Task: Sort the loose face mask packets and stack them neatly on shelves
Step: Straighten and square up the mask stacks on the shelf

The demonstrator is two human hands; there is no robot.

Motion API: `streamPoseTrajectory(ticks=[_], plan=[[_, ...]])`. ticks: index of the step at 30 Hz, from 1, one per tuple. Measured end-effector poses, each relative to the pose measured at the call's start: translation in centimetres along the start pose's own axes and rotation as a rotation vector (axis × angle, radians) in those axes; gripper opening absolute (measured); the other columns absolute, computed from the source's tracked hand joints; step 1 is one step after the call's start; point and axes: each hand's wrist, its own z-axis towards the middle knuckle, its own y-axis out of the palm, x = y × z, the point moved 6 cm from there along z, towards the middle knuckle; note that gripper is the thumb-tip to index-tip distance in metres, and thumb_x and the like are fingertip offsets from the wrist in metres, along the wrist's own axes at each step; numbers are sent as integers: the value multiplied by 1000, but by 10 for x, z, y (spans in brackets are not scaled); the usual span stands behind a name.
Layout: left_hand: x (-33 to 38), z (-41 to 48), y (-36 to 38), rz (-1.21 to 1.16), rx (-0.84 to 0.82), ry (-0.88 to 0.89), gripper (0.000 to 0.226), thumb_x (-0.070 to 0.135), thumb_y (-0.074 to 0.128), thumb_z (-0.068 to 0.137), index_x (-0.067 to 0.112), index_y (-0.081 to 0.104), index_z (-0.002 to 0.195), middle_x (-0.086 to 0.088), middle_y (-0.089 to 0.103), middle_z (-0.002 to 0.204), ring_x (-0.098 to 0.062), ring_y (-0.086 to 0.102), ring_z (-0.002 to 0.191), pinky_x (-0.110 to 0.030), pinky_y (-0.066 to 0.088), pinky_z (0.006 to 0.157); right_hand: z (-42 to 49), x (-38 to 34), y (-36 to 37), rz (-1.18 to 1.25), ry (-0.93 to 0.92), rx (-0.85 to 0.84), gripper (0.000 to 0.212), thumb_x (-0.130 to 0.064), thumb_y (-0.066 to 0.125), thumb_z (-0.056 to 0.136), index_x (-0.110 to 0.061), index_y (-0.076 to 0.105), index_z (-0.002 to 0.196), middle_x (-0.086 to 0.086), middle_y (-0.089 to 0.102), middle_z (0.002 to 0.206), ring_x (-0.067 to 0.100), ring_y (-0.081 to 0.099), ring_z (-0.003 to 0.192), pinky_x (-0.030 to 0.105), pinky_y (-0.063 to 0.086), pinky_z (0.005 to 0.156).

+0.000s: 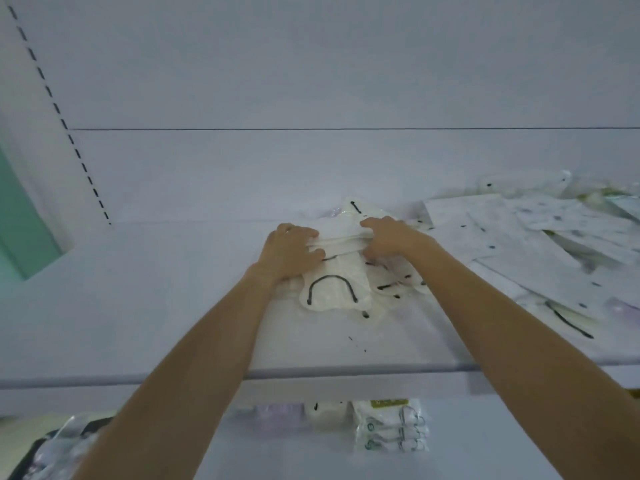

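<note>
Stack of mask packets [341, 237] sits mid-way along the shelf [138, 306], on top of loose packets [332, 296]. The left hand [291, 251] and right hand [391, 237] each grip one end, fingers curled round it. Judged light, soft and film-slick: keep both ends squeezed or the layers will slide.

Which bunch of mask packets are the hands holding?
The cream bundle between the left hand and right hand; the flat printed packets at right lie untouched.

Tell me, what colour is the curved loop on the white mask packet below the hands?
Black; the curved loop shows best in head view.
</note>
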Motion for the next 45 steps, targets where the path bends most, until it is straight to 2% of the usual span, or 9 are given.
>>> streamPoseTrajectory(ticks=[9,15,20,23,29,34,38,43,45], plan=[[-1,6,4,70,-13,-7,65,63,51,84,25,44,136,-3,51,133,-23,47,122,-39,37,101,9,-8,-8,61,-227,432,27,-23,45,96,-20,63,116,6,63,117,29,52,109,39,42,92],[-17,-5,-39,-278,548,-67,20,24,38,100,18,50,86,3,50,70,-14,50,65,-28,37,60,-25,-23,-44,383,-405,958,51,-20,54,93,-9,39,140,16,34,145,29,33,134,40,22,110],[-18,1,-37,-1166,363,-173,13,16,53,95,21,61,87,-1,67,82,-8,65,76,-25,54,74,-6,-12,-25,972,-165,497,97,-48,67,79,-15,9,150,8,17,153,21,25,139,36,29,109],[-2,2,-26,-1212,161,-78,17,11,58,92,10,62,109,-13,67,104,-28,63,96,-43,52,86,1,-16,-10,1205,-144,256,66,-39,72,78,-13,45,133,5,56,125,19,57,112,38,47,92],[12,2,-13,-1251,-150,-3,8,22,57,93,17,59,99,10,69,76,-5,65,67,-18,51,61,5,-4,-18,1237,-181,324,27,-8,70,79,-6,60,104,2,67,85,16,65,74,21,50,55],[-17,4,-16,-1183,145,-203,23,17,67,86,11,62,108,-7,72,101,-18,69,89,-27,56,71,6,-22,-13,991,-290,235,36,-35,71,80,-16,54,106,-11,60,76,-6,59,57,10,45,54],[-57,0,-28,-1123,511,-434,33,9,61,87,7,53,119,-5,64,102,-16,64,86,-22,54,70,9,-1,-20,850,-161,206,60,-45,67,81,-14,48,129,-4,61,101,12,61,93,28,47,85],[-78,-8,-28,-1057,634,-576,67,-1,45,88,15,18,148,-8,45,136,-23,52,115,-36,42,103,7,3,10,83,-68,-16,52,-68,60,73,-17,51,68,-2,49,78,24,47,92,36,36,84],[-76,-12,-33,-958,670,-567,83,-3,42,90,23,-7,151,-4,32,148,-12,50,102,-24,39,94,8,2,10,86,-65,4,54,-64,62,74,-11,62,82,2,57,93,25,48,101,36,38,91]])
